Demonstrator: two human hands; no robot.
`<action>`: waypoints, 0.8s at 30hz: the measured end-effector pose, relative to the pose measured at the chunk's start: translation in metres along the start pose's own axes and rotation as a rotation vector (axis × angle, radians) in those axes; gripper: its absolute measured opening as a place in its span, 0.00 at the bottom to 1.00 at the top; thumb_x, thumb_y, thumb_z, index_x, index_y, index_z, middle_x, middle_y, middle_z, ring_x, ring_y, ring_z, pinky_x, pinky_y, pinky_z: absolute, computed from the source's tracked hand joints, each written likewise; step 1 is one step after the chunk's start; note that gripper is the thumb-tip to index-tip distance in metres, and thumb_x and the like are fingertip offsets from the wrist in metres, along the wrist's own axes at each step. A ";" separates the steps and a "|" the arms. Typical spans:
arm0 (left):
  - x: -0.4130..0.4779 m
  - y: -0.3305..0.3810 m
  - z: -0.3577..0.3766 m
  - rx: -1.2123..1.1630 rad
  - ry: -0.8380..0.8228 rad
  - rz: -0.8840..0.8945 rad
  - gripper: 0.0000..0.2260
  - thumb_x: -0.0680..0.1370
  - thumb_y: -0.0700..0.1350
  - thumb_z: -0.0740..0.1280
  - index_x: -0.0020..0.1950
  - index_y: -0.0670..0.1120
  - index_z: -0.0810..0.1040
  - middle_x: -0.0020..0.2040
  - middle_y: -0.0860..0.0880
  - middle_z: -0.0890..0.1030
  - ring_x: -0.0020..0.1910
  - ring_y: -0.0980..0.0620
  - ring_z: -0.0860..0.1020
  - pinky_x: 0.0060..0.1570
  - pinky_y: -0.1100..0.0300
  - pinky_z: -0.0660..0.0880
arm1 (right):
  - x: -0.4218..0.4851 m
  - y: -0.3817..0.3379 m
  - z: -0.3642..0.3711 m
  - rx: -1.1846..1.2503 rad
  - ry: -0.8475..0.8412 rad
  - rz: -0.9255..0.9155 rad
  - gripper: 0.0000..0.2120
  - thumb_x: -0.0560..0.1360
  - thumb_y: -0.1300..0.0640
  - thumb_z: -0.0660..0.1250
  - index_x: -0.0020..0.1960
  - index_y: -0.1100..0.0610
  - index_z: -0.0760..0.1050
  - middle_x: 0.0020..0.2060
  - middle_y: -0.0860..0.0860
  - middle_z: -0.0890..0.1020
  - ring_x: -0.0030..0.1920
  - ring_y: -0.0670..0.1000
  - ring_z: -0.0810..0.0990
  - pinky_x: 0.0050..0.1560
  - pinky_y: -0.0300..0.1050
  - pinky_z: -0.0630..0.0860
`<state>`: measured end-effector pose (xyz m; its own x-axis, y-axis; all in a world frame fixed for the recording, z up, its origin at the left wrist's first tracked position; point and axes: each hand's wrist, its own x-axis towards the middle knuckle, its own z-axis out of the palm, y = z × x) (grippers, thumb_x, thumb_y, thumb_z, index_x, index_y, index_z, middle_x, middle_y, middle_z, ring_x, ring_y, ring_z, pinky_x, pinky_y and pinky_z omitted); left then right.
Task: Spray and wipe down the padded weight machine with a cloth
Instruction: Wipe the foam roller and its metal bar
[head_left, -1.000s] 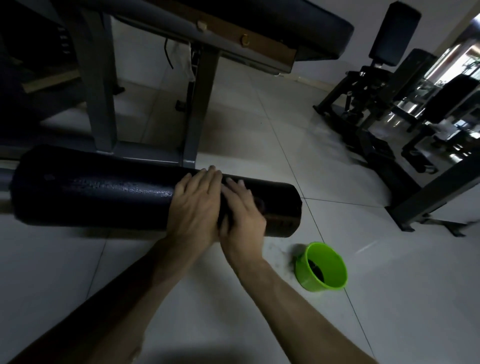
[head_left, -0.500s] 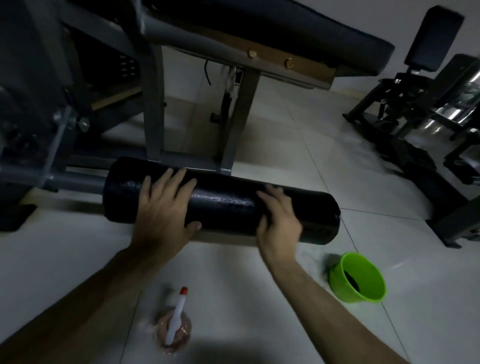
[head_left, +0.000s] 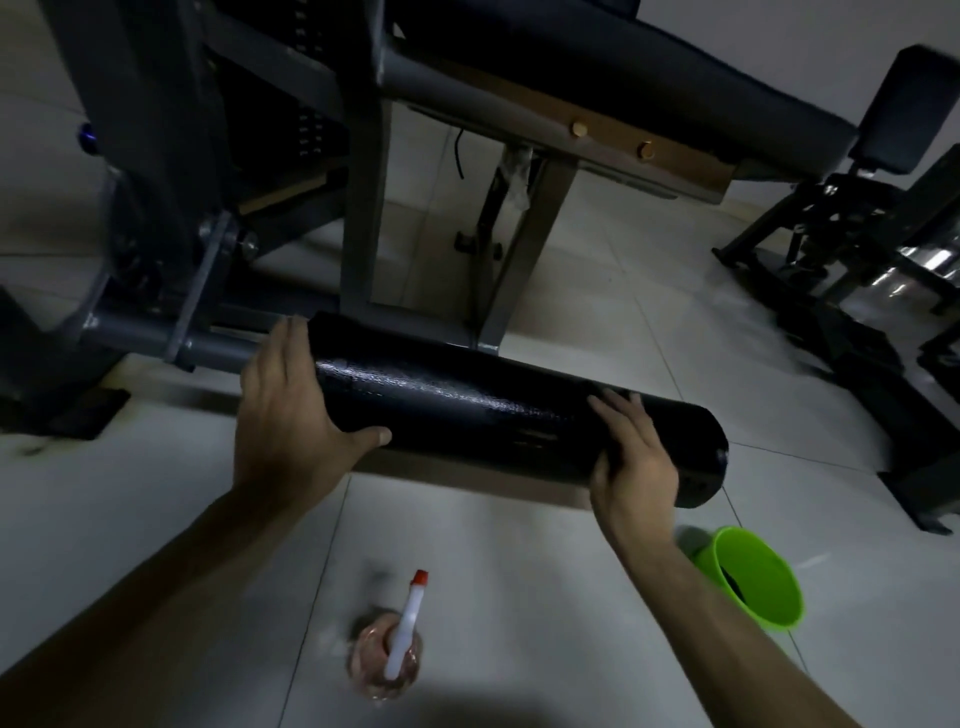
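Since half a second ago the left hand (head_left: 291, 410) has slid leftward to the very end of the single black foam roller (head_left: 467, 410), while the right hand (head_left: 631, 462) has kept its place near the free right end. The left hand now grips that left edge, fingers curled out of sight over the far side and thumb stretched along the near side. The right hand lies flat on the roller's curve with its fingers straight; whether a cloth is under it cannot be told. The roller runs left to right, low over the tiled floor (head_left: 597, 312), joined at its left end to one grey steel bar (head_left: 156, 338). Behind it rise two grey frame legs (head_left: 361, 208) under one long upholstered pad (head_left: 597, 67), whose wooden base shows two round bolts (head_left: 577, 128). One spray bottle (head_left: 397, 649), red-tipped, stands on the near floor between the forearms, well apart from the roller. One green bucket (head_left: 753, 582) sits just right of the right forearm. Open tile separates the roller's right end from the other dark machines (head_left: 831, 234) at far right.
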<state>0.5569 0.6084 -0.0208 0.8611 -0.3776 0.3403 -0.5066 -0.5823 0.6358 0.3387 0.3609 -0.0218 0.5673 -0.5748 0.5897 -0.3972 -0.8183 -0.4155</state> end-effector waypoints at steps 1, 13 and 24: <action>0.001 -0.003 -0.002 -0.035 0.004 -0.024 0.60 0.59 0.54 0.86 0.82 0.46 0.55 0.80 0.44 0.61 0.78 0.40 0.61 0.72 0.38 0.67 | 0.001 -0.012 0.007 0.012 0.018 0.010 0.34 0.67 0.76 0.64 0.69 0.54 0.79 0.71 0.48 0.77 0.77 0.54 0.69 0.73 0.57 0.71; 0.000 -0.039 -0.002 -0.409 -0.018 -0.078 0.40 0.63 0.55 0.83 0.72 0.52 0.70 0.68 0.50 0.74 0.64 0.52 0.75 0.59 0.51 0.79 | 0.051 -0.206 0.122 0.140 -0.358 -0.525 0.21 0.74 0.64 0.65 0.66 0.56 0.81 0.66 0.54 0.81 0.72 0.60 0.74 0.75 0.63 0.66; 0.001 -0.039 0.000 -0.420 0.005 -0.180 0.40 0.62 0.46 0.85 0.72 0.50 0.73 0.66 0.52 0.71 0.60 0.54 0.74 0.50 0.70 0.69 | 0.043 -0.147 0.077 0.090 -0.283 -0.432 0.26 0.70 0.69 0.61 0.66 0.57 0.81 0.66 0.51 0.81 0.72 0.53 0.75 0.72 0.51 0.72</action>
<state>0.5774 0.6307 -0.0454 0.9346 -0.2932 0.2013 -0.2889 -0.2960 0.9105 0.4770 0.4568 0.0117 0.8433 -0.1515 0.5156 -0.0272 -0.9702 -0.2406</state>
